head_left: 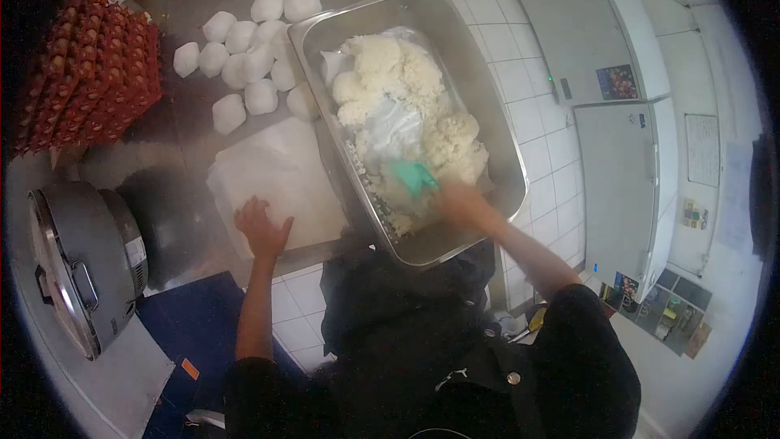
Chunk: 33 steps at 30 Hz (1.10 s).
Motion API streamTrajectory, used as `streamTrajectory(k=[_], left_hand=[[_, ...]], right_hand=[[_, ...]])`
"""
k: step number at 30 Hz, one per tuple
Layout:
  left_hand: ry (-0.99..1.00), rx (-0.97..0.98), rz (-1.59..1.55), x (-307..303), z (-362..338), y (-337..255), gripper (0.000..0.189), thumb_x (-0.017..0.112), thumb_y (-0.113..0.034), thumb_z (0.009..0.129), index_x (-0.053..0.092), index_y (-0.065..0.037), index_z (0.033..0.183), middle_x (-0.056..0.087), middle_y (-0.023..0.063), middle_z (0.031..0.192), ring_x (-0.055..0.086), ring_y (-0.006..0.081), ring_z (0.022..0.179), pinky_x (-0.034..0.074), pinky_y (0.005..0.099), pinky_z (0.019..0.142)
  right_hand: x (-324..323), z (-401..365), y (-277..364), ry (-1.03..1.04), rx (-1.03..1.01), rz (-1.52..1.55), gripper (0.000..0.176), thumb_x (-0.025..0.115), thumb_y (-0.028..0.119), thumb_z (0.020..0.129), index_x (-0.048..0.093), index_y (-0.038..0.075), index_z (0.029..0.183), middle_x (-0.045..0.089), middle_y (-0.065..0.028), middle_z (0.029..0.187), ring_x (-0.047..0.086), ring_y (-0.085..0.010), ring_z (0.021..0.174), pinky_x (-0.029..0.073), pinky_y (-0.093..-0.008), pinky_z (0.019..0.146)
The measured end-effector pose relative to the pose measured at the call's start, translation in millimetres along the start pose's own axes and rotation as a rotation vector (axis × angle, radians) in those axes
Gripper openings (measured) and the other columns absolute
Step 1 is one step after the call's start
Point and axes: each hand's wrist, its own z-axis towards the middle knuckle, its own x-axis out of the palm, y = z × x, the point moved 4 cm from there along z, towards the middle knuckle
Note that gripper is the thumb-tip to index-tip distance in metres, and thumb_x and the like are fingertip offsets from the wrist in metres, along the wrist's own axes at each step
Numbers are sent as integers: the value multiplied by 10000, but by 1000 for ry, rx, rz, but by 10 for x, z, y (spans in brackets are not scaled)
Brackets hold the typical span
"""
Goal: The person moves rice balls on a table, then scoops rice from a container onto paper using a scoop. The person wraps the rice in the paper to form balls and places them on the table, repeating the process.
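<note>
A deep steel pan [508, 154] in front of me holds a large heap of cooked white rice [382, 73]. Near the pan's close end, my right hand [463, 205] grips a turquoise scoop [414, 177] that is in among the rice; hand and scoop are slightly blurred. To the left of the pan lies a stack of thin white paper sheets [276, 167]. My left hand [262, 228] rests on its lower left part with the fingers spread. Several wrapped white bundles [260, 96] are grouped on the steel counter beyond the sheets.
On the far left stands a tall stack of red egg trays with eggs [89, 73]. Below it is a lidded metal cooker [85, 264]. The steel counter [183, 162] runs beneath these things. A large fridge [613, 171] stands to the right across the tiled floor [540, 142].
</note>
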Motion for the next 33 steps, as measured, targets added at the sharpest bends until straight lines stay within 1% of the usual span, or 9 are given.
streamTrajectory(k=[1,4,10,16,19,23,26,29,33], left_hand=[[0,-4,-7,-17,10,-6,732,769,-529,731,494,-83,1242,435,211,1389,329,385,1365,142,604,1176],[-34,13,-36,-25,13,1,716,769,-523,732,498,-91,1235,444,206,1382,331,385,1362,143,608,1171],[-47,11,-39,-53,30,-32,716,778,-518,724,505,-81,1221,453,202,1375,339,383,1349,157,607,1163],[-24,-6,-5,-72,43,-60,720,784,-509,722,507,-70,1221,453,197,1360,342,386,1335,182,603,1156],[-61,9,-9,-72,34,-68,717,793,-501,713,515,-69,1214,454,197,1345,346,388,1332,195,604,1152],[-44,-17,-50,-100,42,-64,715,787,-518,717,525,-69,1209,456,199,1338,355,393,1330,199,610,1149],[-65,-5,-59,-153,67,-105,700,784,-513,717,528,-74,1198,463,195,1332,361,396,1327,201,612,1148],[-33,-23,-58,-207,83,-130,704,781,-522,714,528,-74,1196,470,191,1326,371,396,1318,204,611,1146],[-68,-16,-46,-152,58,-92,710,787,-512,710,527,-70,1202,476,188,1320,375,403,1308,200,623,1139]], right_hand=[[54,-70,141,45,198,-31,471,516,404,988,583,-49,1097,668,-301,877,659,-452,658,517,-551,593],[399,-154,174,-80,8,87,461,494,422,1007,591,-28,1035,672,-230,811,669,-377,612,538,-499,563],[-98,-188,136,698,473,1006,366,459,378,1040,577,42,956,473,-13,614,469,-103,463,368,-278,402],[-665,189,270,403,445,1010,358,455,360,1039,561,43,913,412,19,581,384,-82,448,318,-263,408],[-349,667,108,227,353,944,404,438,363,1037,566,-1,916,534,-78,592,529,-224,476,441,-375,473],[139,917,183,-217,56,190,429,446,322,1020,573,-87,1034,635,-369,858,611,-567,795,495,-595,749],[99,804,338,-166,76,116,400,470,327,1028,575,-59,1026,651,-278,767,641,-455,659,521,-519,634],[-371,664,585,263,208,555,365,488,352,1039,577,-2,1030,551,-89,614,555,-248,509,479,-407,493],[-313,702,172,545,89,866,300,495,354,1045,567,62,1041,388,43,594,378,-78,473,346,-267,404]])
